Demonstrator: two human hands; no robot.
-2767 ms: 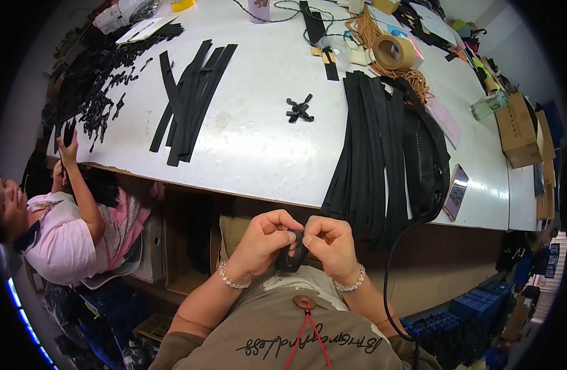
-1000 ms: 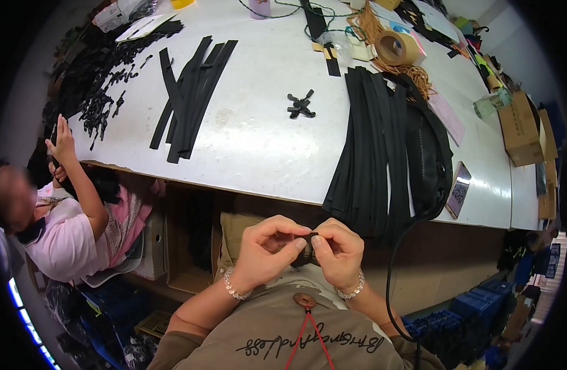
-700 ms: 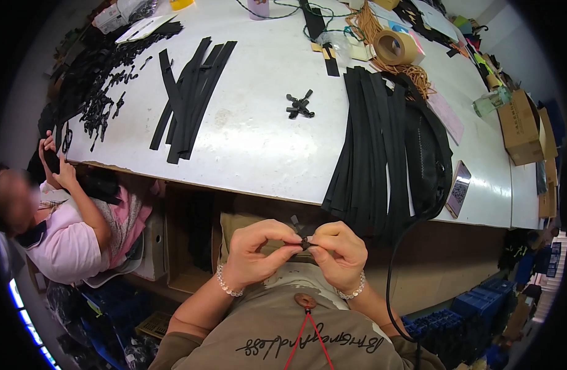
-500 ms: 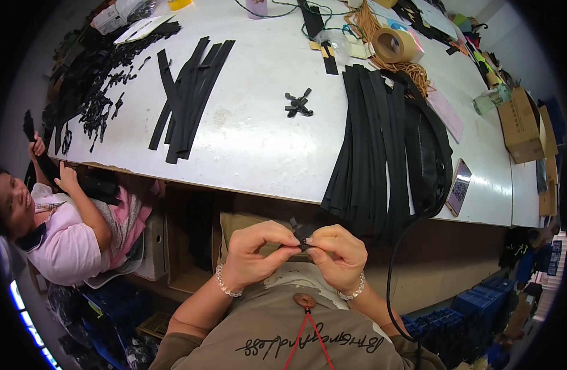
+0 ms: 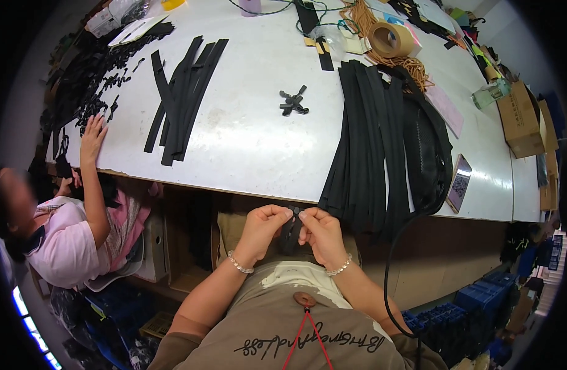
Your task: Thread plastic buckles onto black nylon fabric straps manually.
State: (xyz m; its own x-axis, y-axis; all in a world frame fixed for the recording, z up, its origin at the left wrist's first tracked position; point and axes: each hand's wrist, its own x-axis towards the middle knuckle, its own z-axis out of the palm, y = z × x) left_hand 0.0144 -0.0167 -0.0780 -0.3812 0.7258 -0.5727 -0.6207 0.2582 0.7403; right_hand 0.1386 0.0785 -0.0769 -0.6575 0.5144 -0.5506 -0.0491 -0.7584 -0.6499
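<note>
Just off the table's front edge, both my hands pinch the upper end of a black zipper tape (image 5: 288,239), which hangs down between them. My left hand (image 5: 262,233) has thumb and fingertips closed on one side of that end. On its other side my right hand (image 5: 323,237) is closed in the same way; the fingertips hide what lies right between them. Ahead on the table lies a small heap of black zipper pulls (image 5: 293,102). Long black tapes (image 5: 364,142) lie fanned to the right, their ends drooping over the edge. More black tapes (image 5: 183,102) lie crossed at the left.
Beside the fanned tapes are a black bag (image 5: 426,148) and a phone (image 5: 459,184). A tape roll (image 5: 388,40) and cords lie farther back. At the left a co-worker's hand (image 5: 93,139) is among loose small black parts (image 5: 101,108). A black cable (image 5: 388,290) runs past my right arm.
My hands have moved up toward the table edge, and the zipper tape now hangs straight between them. The co-worker has reached a hand onto the table among the small black parts.
</note>
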